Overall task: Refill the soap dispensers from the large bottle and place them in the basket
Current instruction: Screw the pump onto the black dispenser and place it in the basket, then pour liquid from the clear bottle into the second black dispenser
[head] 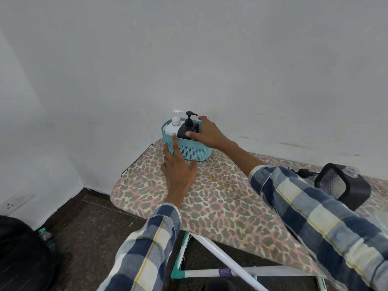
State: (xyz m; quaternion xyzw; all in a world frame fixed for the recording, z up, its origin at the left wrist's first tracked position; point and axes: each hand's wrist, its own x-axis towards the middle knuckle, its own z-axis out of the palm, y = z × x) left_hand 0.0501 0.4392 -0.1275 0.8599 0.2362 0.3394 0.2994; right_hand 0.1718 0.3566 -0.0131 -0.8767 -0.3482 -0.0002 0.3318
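Note:
A teal basket (194, 152) stands at the far end of the leopard-print ironing board (220, 202). Inside it stand a white pump dispenser (173, 127) on the left and a black pump dispenser (188, 127) on the right. My left hand (178, 171) rests against the basket's front wall with straight, spread fingers, the forefinger reaching up to the rim. My right hand (206, 133) reaches in from the right and grips the black dispenser, thumb on its front and forefinger behind the pump. The large bottle is not in view.
At the right of the board lies a clear bottle in a black sleeve (344, 185) with an open neck, a black pump head (304, 172) beside it. The wall is close behind the basket. On the floor at left are a dark bag (19, 255) and a water bottle (47, 238).

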